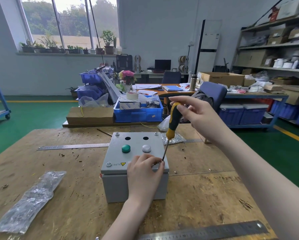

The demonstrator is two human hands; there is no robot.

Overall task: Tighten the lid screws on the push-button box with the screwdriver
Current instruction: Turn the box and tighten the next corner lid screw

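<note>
In the right half of the frame, the right hand (pixel 195 115) reaches in from the lower right and closes its fingers around the top of a screwdriver (pixel 173 122) with a yellow and black handle. The tool slants down and to the left, its thin metal shaft ending at the near right corner of a lid. There the left hand (pixel 145 172), coming up from the bottom centre, rests on the lid with fingertips pinched together at the screwdriver's tip; the screw itself is hidden by them. The lid belongs to a grey metal push-button box (pixel 135 167) standing in the middle of the frame on a worn wooden desk (pixel 206 191). On the lid are a green button (pixel 126 148), a white button (pixel 146 148), two empty round holes behind them, and screws (pixel 117 134) at the far corners and the near left corner. A crumpled clear plastic bag (pixel 29 201) lies at lower left. One steel ruler (pixel 206 231) lies along the bottom edge, another (pixel 72 146) left of the box. Blue bins (pixel 138 113) sit beyond the desk.
</note>
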